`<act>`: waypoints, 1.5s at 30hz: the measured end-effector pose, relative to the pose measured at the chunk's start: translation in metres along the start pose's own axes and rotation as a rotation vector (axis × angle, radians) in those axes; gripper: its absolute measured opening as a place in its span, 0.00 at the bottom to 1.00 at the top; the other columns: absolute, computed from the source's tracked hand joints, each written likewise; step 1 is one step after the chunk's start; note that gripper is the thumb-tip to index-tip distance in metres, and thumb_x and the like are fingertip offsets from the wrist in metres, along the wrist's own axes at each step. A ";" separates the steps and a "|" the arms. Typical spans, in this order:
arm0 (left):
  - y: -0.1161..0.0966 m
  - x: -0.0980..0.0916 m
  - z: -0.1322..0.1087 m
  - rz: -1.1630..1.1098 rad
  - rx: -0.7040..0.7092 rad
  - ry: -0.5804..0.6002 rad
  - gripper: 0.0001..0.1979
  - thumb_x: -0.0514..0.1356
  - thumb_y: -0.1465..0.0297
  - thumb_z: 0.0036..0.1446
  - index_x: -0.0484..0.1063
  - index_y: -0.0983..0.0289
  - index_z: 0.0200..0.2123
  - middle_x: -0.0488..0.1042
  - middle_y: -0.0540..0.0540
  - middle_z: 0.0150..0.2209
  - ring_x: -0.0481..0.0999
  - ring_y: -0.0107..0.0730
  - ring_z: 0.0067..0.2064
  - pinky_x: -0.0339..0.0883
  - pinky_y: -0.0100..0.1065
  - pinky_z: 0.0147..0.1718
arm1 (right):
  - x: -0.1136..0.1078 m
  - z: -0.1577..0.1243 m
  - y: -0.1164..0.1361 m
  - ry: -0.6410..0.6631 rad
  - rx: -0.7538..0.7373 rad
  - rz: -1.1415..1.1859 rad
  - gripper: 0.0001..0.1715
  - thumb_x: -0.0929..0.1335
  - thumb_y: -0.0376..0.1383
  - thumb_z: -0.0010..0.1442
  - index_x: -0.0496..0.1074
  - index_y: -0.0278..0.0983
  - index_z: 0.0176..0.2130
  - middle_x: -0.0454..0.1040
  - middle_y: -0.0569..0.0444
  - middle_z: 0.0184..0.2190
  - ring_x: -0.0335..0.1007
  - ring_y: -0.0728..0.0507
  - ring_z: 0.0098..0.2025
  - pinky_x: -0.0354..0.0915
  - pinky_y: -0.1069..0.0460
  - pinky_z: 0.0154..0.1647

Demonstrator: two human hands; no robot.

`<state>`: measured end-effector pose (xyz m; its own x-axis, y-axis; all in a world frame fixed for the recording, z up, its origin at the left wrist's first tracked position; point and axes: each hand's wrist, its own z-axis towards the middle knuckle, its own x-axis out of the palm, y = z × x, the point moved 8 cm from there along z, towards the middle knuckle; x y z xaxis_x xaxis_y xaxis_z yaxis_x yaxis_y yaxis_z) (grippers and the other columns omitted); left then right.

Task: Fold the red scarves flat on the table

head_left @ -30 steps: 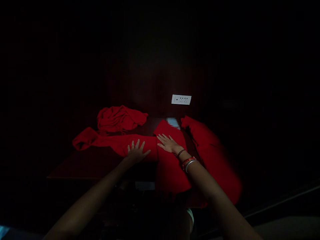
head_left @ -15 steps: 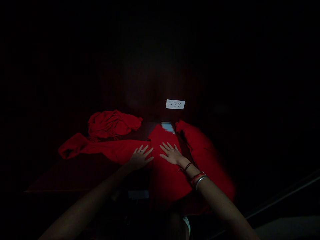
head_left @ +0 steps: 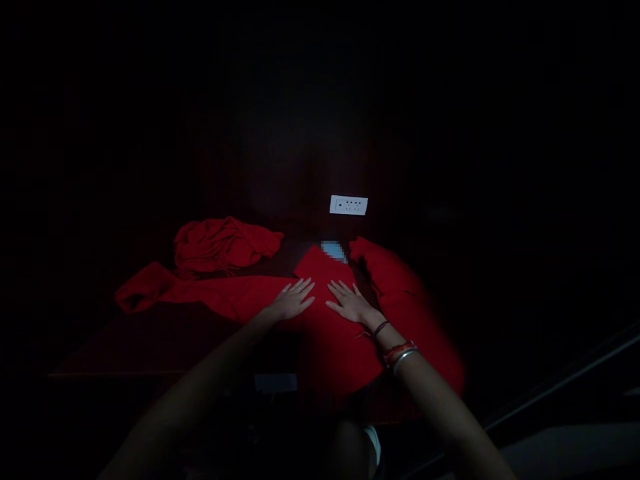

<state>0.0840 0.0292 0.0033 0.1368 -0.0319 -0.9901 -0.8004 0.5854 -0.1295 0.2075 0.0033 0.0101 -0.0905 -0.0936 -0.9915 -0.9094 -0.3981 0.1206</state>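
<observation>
A red cloth [head_left: 333,353] lies spread over the dark table, its near part reaching down toward the front edge. My left hand [head_left: 294,299] rests flat on it with fingers spread, a ring on one finger. On its right side my right hand [head_left: 350,303] also lies flat, fingers apart, with bracelets and a bangle at the wrist. Neither hand grips anything. A strip of red cloth [head_left: 200,290] runs out to the left from under my left hand; whether it is the same piece I cannot tell.
A crumpled red cloth [head_left: 225,245] with fringe sits at the back left. Another thick red cloth [head_left: 410,300] lies along the right. A blurred pale item [head_left: 334,251] is behind the middle cloth. On the wall is a white socket plate [head_left: 349,205]. The surroundings are very dark.
My left hand has slid right onto the middle cloth. My right hand has shifted slightly right and up. The view has moved a little; both hands stay flat.
</observation>
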 end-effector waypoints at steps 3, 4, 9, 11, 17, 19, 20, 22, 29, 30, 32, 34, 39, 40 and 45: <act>0.009 0.007 -0.003 -0.016 -0.028 -0.011 0.29 0.38 0.55 0.56 0.42 0.61 0.58 0.41 0.52 0.60 0.41 0.35 0.60 0.40 0.45 0.54 | 0.000 -0.006 -0.016 -0.005 0.075 0.009 0.42 0.44 0.56 0.54 0.38 0.34 0.59 0.35 0.52 0.60 0.27 0.44 0.61 0.31 0.43 0.57; 0.010 0.006 -0.003 -0.022 -0.034 -0.018 0.29 0.38 0.55 0.56 0.42 0.61 0.58 0.41 0.52 0.60 0.41 0.35 0.60 0.40 0.45 0.54 | 0.000 -0.007 -0.018 0.004 0.092 0.008 0.43 0.44 0.56 0.54 0.38 0.33 0.59 0.34 0.51 0.60 0.27 0.44 0.61 0.31 0.43 0.57; -0.001 -0.011 -0.003 -0.039 0.023 -0.124 0.27 0.37 0.58 0.57 0.43 0.62 0.58 0.39 0.52 0.60 0.38 0.33 0.60 0.40 0.43 0.54 | -0.012 0.001 -0.001 -0.071 0.067 -0.024 0.43 0.43 0.55 0.55 0.39 0.32 0.59 0.36 0.50 0.60 0.25 0.44 0.61 0.27 0.43 0.57; -0.004 -0.012 -0.002 -0.025 0.048 -0.136 0.26 0.37 0.60 0.58 0.43 0.62 0.58 0.40 0.52 0.60 0.38 0.32 0.60 0.39 0.42 0.54 | -0.012 0.004 0.008 -0.093 0.034 -0.028 0.41 0.44 0.55 0.55 0.39 0.33 0.59 0.36 0.51 0.60 0.25 0.45 0.61 0.28 0.44 0.57; 0.006 0.009 -0.004 0.006 0.009 -0.028 0.26 0.38 0.59 0.57 0.44 0.61 0.58 0.43 0.52 0.59 0.42 0.34 0.59 0.40 0.44 0.54 | 0.002 0.000 -0.003 -0.077 0.099 -0.021 0.40 0.45 0.54 0.56 0.42 0.32 0.59 0.39 0.50 0.60 0.31 0.45 0.60 0.33 0.48 0.57; 0.008 0.008 -0.004 0.006 0.005 -0.037 0.26 0.38 0.59 0.57 0.44 0.60 0.58 0.43 0.52 0.59 0.42 0.34 0.59 0.40 0.44 0.54 | 0.000 -0.003 -0.008 -0.100 0.119 -0.021 0.40 0.46 0.53 0.56 0.44 0.31 0.59 0.41 0.49 0.60 0.32 0.45 0.60 0.34 0.49 0.57; 0.007 0.007 -0.004 0.005 0.006 -0.040 0.26 0.38 0.59 0.57 0.44 0.60 0.58 0.43 0.52 0.59 0.42 0.34 0.59 0.40 0.44 0.54 | -0.001 -0.004 -0.009 -0.113 0.120 -0.018 0.40 0.46 0.53 0.56 0.45 0.30 0.58 0.42 0.48 0.59 0.33 0.45 0.60 0.34 0.49 0.57; 0.006 0.004 -0.004 -0.004 0.013 -0.049 0.26 0.38 0.58 0.57 0.45 0.61 0.58 0.44 0.52 0.59 0.42 0.34 0.59 0.40 0.43 0.54 | -0.007 -0.005 -0.008 -0.153 0.111 -0.005 0.40 0.47 0.52 0.57 0.46 0.29 0.58 0.44 0.47 0.59 0.36 0.44 0.60 0.35 0.49 0.57; -0.002 -0.012 -0.003 -0.041 0.047 -0.146 0.28 0.35 0.56 0.57 0.40 0.62 0.58 0.39 0.52 0.60 0.38 0.31 0.60 0.38 0.41 0.55 | -0.023 -0.004 0.001 -0.279 0.025 0.016 0.39 0.48 0.54 0.56 0.42 0.34 0.59 0.41 0.52 0.60 0.31 0.45 0.60 0.32 0.46 0.57; -0.001 -0.008 -0.002 -0.047 0.039 -0.099 0.29 0.35 0.56 0.57 0.40 0.62 0.58 0.39 0.52 0.60 0.38 0.32 0.60 0.39 0.42 0.54 | -0.018 -0.002 0.000 -0.230 0.028 0.014 0.40 0.48 0.54 0.55 0.43 0.35 0.59 0.41 0.52 0.60 0.31 0.45 0.60 0.32 0.45 0.57; 0.001 0.001 0.000 -0.055 0.016 -0.005 0.30 0.35 0.54 0.56 0.40 0.62 0.58 0.39 0.53 0.60 0.38 0.34 0.60 0.39 0.44 0.54 | -0.008 0.001 -0.003 -0.134 0.049 0.010 0.41 0.48 0.56 0.54 0.44 0.35 0.59 0.41 0.51 0.60 0.31 0.43 0.60 0.32 0.44 0.57; 0.003 0.004 0.000 -0.059 -0.003 0.042 0.31 0.35 0.53 0.55 0.40 0.62 0.58 0.38 0.52 0.60 0.37 0.35 0.60 0.39 0.45 0.54 | -0.003 0.001 -0.009 -0.087 0.081 0.011 0.42 0.47 0.57 0.54 0.44 0.35 0.59 0.40 0.52 0.60 0.31 0.43 0.60 0.32 0.43 0.57; 0.003 -0.001 -0.004 -0.079 -0.047 0.071 0.27 0.34 0.59 0.58 0.39 0.62 0.58 0.37 0.53 0.60 0.36 0.35 0.60 0.38 0.48 0.54 | -0.009 -0.005 -0.016 -0.096 0.136 0.046 0.43 0.47 0.56 0.54 0.42 0.31 0.59 0.40 0.50 0.60 0.31 0.43 0.60 0.34 0.45 0.57; 0.001 -0.005 -0.005 -0.085 -0.045 0.038 0.26 0.34 0.61 0.58 0.40 0.62 0.58 0.36 0.53 0.60 0.36 0.35 0.60 0.38 0.48 0.54 | -0.013 -0.007 -0.015 -0.134 0.126 0.047 0.43 0.46 0.56 0.54 0.41 0.31 0.59 0.39 0.50 0.60 0.30 0.44 0.60 0.34 0.45 0.57; -0.011 -0.021 -0.006 -0.071 0.031 -0.143 0.26 0.35 0.61 0.58 0.38 0.62 0.59 0.35 0.52 0.60 0.35 0.32 0.60 0.36 0.44 0.55 | -0.014 -0.005 -0.012 -0.158 0.086 0.047 0.43 0.46 0.56 0.54 0.38 0.32 0.59 0.36 0.51 0.60 0.26 0.45 0.61 0.31 0.46 0.57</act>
<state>0.0866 0.0182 0.0251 0.2762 0.0402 -0.9603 -0.7676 0.6104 -0.1952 0.2219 0.0044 0.0225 -0.1905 0.0373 -0.9810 -0.9334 -0.3164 0.1693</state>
